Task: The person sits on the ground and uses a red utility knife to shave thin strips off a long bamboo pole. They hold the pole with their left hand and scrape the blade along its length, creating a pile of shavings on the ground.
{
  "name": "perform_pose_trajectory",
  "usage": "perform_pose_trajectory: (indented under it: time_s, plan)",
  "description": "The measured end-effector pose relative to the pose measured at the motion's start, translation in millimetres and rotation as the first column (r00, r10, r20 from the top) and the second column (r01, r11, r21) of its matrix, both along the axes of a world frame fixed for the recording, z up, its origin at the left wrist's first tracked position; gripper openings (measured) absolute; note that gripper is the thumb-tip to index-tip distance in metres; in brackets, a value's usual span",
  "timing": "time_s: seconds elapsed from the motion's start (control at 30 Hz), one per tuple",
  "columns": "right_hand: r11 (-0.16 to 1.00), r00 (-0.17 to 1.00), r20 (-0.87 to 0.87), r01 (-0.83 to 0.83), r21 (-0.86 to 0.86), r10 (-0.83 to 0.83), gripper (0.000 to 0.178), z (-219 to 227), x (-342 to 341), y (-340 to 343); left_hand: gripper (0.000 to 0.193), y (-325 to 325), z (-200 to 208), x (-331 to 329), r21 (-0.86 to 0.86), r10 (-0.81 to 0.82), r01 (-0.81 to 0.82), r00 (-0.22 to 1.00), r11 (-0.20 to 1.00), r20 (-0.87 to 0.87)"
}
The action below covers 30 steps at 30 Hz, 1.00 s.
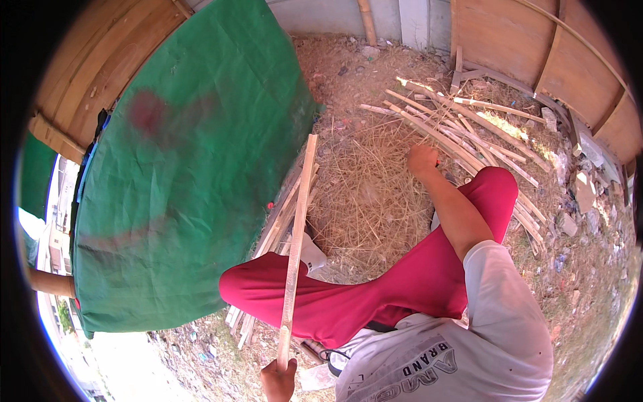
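Observation:
My left hand (pixel 278 380), low in the head view, is closed round the lower end of a long, flat bamboo strip (pixel 299 234). The strip rises upright past my left knee, and its far end stands free beside the green sheet. My right hand (pixel 422 161) is a fist reached out beyond my right knee, above the straw and shavings. A small red and dark bit shows at its side; the rest of what it grips is hidden. Just past that hand lies a loose pile of bamboo strips (pixel 462 130).
A large green sheet (pixel 181 161) fills the left side. More strips (pixel 271 234) lie along its edge by my left leg. Pale shavings (pixel 368 194) cover the ground between my feet. Wooden panels (pixel 509 40) stand at the far right, with rubble (pixel 584 191) below them.

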State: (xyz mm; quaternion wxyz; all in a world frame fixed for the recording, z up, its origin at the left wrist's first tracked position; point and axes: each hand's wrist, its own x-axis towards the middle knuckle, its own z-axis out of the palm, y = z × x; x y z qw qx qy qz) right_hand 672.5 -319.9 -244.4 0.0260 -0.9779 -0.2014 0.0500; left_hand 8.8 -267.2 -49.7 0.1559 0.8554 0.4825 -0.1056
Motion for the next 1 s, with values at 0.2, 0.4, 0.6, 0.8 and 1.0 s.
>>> perform_pose_trajectory:
  time_s: [0.2, 0.4, 0.6, 0.8, 1.0]
  plan:
    - [0.966, 0.929, -0.335, -0.073, 0.247, 0.156, 0.060, 98, -41, 26, 0.033, -2, -4, 42, -0.371, 0.507, -0.403, 0.825, 0.837, 0.248]
    - [0.798, 0.459, -0.804, -0.602, 0.032, 0.379, 0.079, 28, -135, 13, 0.029, -1, 9, 76, -0.475, 0.571, -0.401, 0.766, 0.783, 0.295]
    - [0.572, 0.007, -0.999, -0.820, 0.016, 0.037, 0.053, -51, -214, -13, 0.030, -4, 12, 77, -0.511, 0.605, -0.404, 0.727, 0.759, 0.325]
    - [0.914, -0.234, -0.961, -0.340, 0.223, 0.148, 0.039, -23, -196, 2, 0.028, -6, 6, 66, -0.505, 0.602, -0.400, 0.722, 0.765, 0.341]
    - [0.803, -0.323, -0.945, -0.548, 0.235, 0.057, 0.033, -22, -223, 0, 0.026, -5, 7, 76, -0.533, 0.611, -0.377, 0.697, 0.758, 0.376]
